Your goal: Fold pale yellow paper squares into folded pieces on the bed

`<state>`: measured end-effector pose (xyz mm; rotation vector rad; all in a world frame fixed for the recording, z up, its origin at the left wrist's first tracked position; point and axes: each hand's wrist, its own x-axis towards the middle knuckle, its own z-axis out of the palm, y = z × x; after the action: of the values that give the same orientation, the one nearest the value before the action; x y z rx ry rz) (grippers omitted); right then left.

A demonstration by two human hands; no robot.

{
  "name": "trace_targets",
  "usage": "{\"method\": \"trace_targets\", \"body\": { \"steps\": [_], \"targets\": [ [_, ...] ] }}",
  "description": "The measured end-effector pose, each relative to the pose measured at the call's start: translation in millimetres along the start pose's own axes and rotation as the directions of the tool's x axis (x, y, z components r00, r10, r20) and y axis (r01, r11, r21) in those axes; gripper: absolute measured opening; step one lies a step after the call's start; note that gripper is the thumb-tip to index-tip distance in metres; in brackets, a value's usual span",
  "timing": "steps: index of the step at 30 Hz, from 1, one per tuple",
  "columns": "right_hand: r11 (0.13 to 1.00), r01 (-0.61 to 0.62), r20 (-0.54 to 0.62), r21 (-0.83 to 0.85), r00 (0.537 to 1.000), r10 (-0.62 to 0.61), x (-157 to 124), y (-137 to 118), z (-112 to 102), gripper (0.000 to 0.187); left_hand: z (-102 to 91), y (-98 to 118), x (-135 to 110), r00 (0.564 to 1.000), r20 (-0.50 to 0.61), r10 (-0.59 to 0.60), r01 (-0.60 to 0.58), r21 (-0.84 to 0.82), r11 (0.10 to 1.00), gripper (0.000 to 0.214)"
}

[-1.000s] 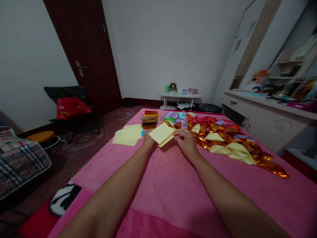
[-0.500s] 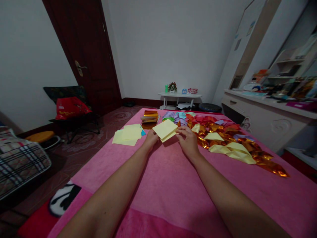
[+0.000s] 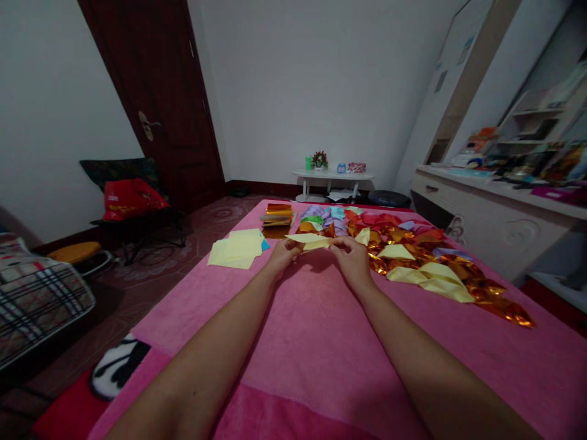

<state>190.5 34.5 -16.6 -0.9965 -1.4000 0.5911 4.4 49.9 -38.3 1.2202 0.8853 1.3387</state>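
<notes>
Both of my hands hold one pale yellow paper sheet (image 3: 309,241) over the pink blanket (image 3: 312,342). My left hand (image 3: 283,255) pinches its left end and my right hand (image 3: 352,256) pinches its right end. The sheet is seen nearly edge-on, folded flat into a narrow strip. A loose stack of yellow paper sheets (image 3: 236,249) lies just left of my left hand. A spread of folded paper and gold foil pieces (image 3: 413,256) lies right of my right hand.
A small pile of gold foil sheets (image 3: 277,217) sits at the far edge of the blanket. A white low table (image 3: 334,178) stands beyond the bed, a white dresser (image 3: 495,220) at the right, a dark door (image 3: 156,104) and a chair with a red bag (image 3: 131,198) at the left.
The yellow sheet has gone from open and tilted towards me to a thin, flat strip between both hands. My hands have risen slightly and moved farther out.
</notes>
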Motion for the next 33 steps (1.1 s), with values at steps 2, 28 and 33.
{"method": "trace_targets", "body": {
  "steps": [2,28,33],
  "targets": [
    [0.992,-0.095,0.011,0.077,0.995,0.095,1,4,-1,0.013,1.0,3,-3,0.999,0.04,0.002,-0.003,0.007,1.0,0.039],
    [0.731,-0.56,0.309,0.39,0.827,0.469,-8,-2,4,0.012,6.5,10,-14,0.938,0.335,-0.093,0.092,0.019,0.996,0.05],
    [0.737,-0.554,0.297,0.387,0.831,0.47,-9,1,5,0.012,6.5,11,-14,0.93,0.355,-0.09,0.078,0.047,0.996,0.053]
  ]
}}
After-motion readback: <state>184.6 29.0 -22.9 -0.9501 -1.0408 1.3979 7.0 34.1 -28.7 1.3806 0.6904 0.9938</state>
